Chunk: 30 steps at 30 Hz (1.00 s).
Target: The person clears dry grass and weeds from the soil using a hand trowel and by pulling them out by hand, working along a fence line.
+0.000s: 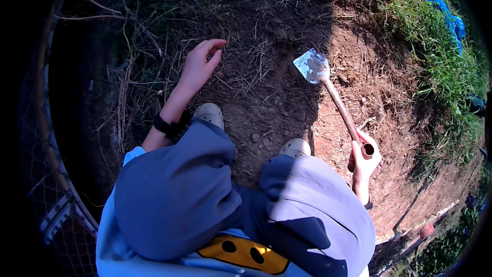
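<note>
My right hand (364,157) grips the rusty tubular handle of a small metal hand spade (340,105) at its hollow end. The flat, squarish blade (312,65) points away from me, over soil at the edge of a shadow, with dirt stuck to its bright face. Whether the blade touches the ground I cannot tell. My left hand (203,57) reaches out over shaded soil and dry grass stalks, its fingers slightly bent and nothing in them. A black band (167,125) circles my left wrist.
My bent knees and light clogs (209,114) are close below the hands. Dry stems and twigs (123,100) stand at the left, beside a wire mesh fence (69,215). At the right grows green grass (434,46), with a blue plastic sheet (447,15) lying on it.
</note>
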Each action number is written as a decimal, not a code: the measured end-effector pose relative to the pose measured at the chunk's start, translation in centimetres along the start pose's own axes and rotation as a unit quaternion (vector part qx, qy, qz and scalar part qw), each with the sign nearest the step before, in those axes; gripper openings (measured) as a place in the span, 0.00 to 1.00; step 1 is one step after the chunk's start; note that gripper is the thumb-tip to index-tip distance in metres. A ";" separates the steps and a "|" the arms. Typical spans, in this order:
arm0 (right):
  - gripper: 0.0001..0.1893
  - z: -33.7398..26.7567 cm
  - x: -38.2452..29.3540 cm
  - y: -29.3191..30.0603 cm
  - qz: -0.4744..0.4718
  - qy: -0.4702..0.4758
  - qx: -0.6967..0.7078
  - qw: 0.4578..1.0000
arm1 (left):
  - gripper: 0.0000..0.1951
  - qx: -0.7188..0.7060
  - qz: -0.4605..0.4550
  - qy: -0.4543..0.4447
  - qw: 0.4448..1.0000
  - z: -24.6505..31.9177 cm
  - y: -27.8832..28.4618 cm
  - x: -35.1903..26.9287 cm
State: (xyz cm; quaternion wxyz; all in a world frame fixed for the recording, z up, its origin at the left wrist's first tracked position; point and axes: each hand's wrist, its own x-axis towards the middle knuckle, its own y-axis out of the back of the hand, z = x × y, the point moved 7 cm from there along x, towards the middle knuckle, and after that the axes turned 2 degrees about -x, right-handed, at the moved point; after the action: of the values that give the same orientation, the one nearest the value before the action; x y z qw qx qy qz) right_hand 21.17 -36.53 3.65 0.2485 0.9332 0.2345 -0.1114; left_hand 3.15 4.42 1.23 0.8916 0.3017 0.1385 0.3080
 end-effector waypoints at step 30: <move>0.14 -4.4 4.0 -5.2 -0.046 0.093 -0.088 0.991 | 0.12 -0.019 0.008 0.029 0.999 -2.1 1.7 -0.2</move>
State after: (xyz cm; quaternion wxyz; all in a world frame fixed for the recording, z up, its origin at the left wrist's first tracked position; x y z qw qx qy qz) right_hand 22.42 -28.74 3.96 0.3015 0.9021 0.3083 -0.0139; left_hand 1.30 6.34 0.69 0.8902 0.2771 0.1561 0.3261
